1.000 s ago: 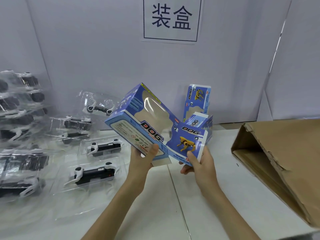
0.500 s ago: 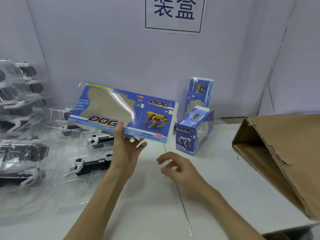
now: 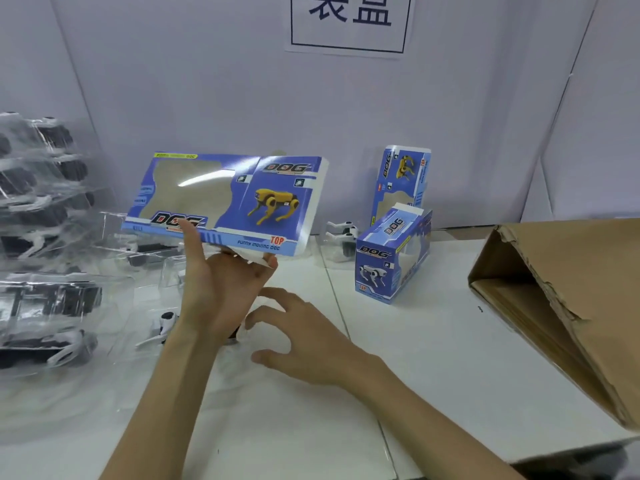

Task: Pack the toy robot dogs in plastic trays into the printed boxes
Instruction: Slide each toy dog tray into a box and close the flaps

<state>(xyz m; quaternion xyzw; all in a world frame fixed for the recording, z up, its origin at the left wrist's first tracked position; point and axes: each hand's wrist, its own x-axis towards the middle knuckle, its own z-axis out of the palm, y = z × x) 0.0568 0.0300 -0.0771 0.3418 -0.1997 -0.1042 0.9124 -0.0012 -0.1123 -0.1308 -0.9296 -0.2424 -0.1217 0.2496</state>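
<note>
1. Head view is showing the left hand (image 3: pixel 221 289) gripping a flattened printed box (image 3: pixel 225 199) by its lower edge, thumb on the front and fingers beneath, probably readying it for opening out.
2. The right hand (image 3: pixel 304 337) is hovering with its fingers spread and released, holding nothing, near a toy robot dog (image 3: pixel 166 322) in its clear tray, likely the next pick.
3. More trayed dogs (image 3: pixel 38 237) are lying stacked at the left. An erected box (image 3: pixel 391 258) is standing on the white tabletop (image 3: pixel 433 358), a brown carton (image 3: pixel 561 296) is lying at the right, and a paper sign (image 3: pixel 348 22) is hanging on the wall.

A packing workstation: a white tabletop (image 3: pixel 433 358) walled by grey partitions, a posted sign (image 3: pixel 348 24), stacked trayed toys (image 3: pixel 38 237), printed boxes (image 3: pixel 393 258).
</note>
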